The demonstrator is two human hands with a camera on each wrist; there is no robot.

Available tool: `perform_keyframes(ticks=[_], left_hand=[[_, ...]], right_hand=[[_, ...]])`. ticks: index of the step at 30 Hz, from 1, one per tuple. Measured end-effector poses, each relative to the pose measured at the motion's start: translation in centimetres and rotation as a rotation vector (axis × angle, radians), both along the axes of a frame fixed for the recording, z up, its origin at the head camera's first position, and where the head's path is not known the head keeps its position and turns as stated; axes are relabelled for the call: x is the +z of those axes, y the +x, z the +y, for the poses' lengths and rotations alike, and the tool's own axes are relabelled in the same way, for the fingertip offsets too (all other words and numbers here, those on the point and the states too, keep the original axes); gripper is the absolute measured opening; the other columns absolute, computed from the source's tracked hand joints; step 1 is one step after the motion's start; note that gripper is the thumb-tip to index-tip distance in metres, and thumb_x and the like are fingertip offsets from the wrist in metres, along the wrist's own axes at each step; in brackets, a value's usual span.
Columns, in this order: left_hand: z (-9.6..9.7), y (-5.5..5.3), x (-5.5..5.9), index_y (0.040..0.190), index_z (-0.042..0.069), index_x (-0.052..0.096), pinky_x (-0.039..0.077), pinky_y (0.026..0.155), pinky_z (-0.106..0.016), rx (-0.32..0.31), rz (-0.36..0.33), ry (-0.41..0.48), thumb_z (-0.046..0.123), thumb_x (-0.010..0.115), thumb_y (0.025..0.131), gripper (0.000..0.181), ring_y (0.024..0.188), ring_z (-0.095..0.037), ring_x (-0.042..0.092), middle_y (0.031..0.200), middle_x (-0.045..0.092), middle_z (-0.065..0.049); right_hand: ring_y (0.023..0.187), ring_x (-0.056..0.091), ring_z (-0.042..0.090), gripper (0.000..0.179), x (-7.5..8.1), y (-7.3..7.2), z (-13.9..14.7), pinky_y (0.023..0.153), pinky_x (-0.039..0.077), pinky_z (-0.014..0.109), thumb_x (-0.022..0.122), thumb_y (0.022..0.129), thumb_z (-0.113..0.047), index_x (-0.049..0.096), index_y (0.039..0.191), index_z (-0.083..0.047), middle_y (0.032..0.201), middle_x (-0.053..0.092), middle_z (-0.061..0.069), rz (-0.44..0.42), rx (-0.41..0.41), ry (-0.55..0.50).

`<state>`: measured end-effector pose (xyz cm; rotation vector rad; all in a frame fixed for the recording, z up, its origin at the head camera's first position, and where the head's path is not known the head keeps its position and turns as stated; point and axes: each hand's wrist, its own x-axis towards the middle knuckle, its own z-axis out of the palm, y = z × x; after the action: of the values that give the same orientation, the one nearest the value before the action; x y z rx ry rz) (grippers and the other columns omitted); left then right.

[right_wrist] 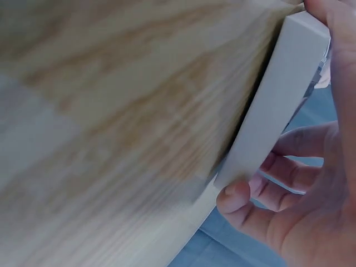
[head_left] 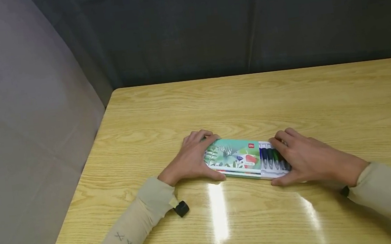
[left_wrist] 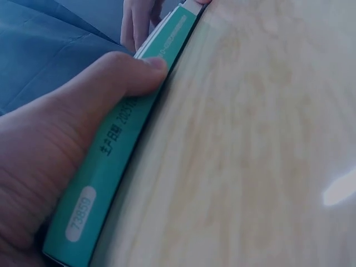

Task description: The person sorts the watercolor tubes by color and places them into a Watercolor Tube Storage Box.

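A flat cardboard box sleeve (head_left: 233, 156), teal with a printed floral design, lies on the table. From its right end sticks out part of a white tray (head_left: 264, 145) holding several dark blue and green tubes (head_left: 270, 157) with silvery ends, apparently paint tubes. My left hand (head_left: 195, 157) grips the sleeve's left end, its thumb along the near side, as the left wrist view also shows. At the tray's outer end, my right hand (head_left: 308, 157) holds the tray between thumb and fingers and covers some tubes. The tray's plain white end wall (right_wrist: 278, 94) fills part of the right wrist view.
Under everything is a wood-grain table (head_left: 165, 113) with rounded corners. A dark curtain (head_left: 185, 30) hangs behind its far edge, and a grey cloth (head_left: 29, 128) hangs at the left. A small black block (head_left: 181, 209) is at the left cuff.
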<state>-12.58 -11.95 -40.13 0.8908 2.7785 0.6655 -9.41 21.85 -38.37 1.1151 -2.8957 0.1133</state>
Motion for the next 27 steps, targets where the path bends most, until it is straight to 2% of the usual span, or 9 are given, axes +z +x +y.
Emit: perform_keyframes(ticks=[4, 9, 16, 21, 27], left_hand=[[0.2, 0.0, 0.0, 0.15, 0.026, 0.051, 0.033, 0.117, -0.052, 0.006, 0.014, -0.005, 0.07, 0.089, 0.06, 0.107, 0.137, -0.024, 0.041, 0.152, 0.046, -0.002], [0.6, 0.2, -0.1, 0.149, 0.025, 0.051, 0.034, 0.117, -0.052, 0.014, 0.025, -0.015, 0.07, 0.09, 0.059, 0.108, 0.135, -0.025, 0.042, 0.151, 0.047, -0.003], [1.2, 0.6, -0.2, 0.15, 0.022, 0.051, 0.035, 0.118, -0.053, 0.031, 0.032, -0.001, 0.067, 0.091, 0.058, 0.11, 0.133, -0.026, 0.043, 0.151, 0.047, -0.005], [2.0, 0.9, -0.2, 0.151, 0.024, 0.05, 0.036, 0.116, -0.051, 0.033, 0.033, -0.011, 0.069, 0.09, 0.059, 0.11, 0.134, -0.025, 0.043, 0.152, 0.046, -0.004], [2.7, 1.2, -0.4, 0.15, 0.024, 0.051, 0.035, 0.116, -0.051, 0.032, 0.052, -0.014, 0.069, 0.09, 0.058, 0.11, 0.133, -0.026, 0.044, 0.15, 0.047, -0.004]], right_hand=[[0.107, 0.056, 0.028, 0.107, 0.1, -0.1, -0.4, 0.085, 0.059, 0.044, 0.07, 0.07, -0.087, 0.065, 0.129, 0.002, 0.119, 0.061, 0.013, -0.007, -0.006, 0.011], [0.108, 0.056, 0.031, 0.109, 0.3, -0.2, -0.9, 0.087, 0.058, 0.047, 0.067, 0.071, -0.089, 0.064, 0.131, 0.003, 0.121, 0.061, 0.016, -0.038, -0.009, 0.015], [0.113, 0.056, 0.035, 0.114, 0.4, -0.4, -1.3, 0.089, 0.059, 0.05, 0.075, 0.068, -0.083, 0.058, 0.139, 0.005, 0.131, 0.059, 0.02, -0.113, -0.046, -0.037], [0.114, 0.055, 0.035, 0.118, 0.5, -0.4, -1.7, 0.09, 0.058, 0.049, 0.076, 0.068, -0.083, 0.051, 0.146, 0.002, 0.139, 0.054, 0.019, -0.135, -0.034, -0.075], [0.119, 0.053, 0.034, 0.118, 0.5, -0.3, -2.6, 0.095, 0.057, 0.049, 0.08, 0.068, -0.077, 0.047, 0.151, 0.0, 0.143, 0.052, 0.016, -0.155, -0.041, -0.058]])
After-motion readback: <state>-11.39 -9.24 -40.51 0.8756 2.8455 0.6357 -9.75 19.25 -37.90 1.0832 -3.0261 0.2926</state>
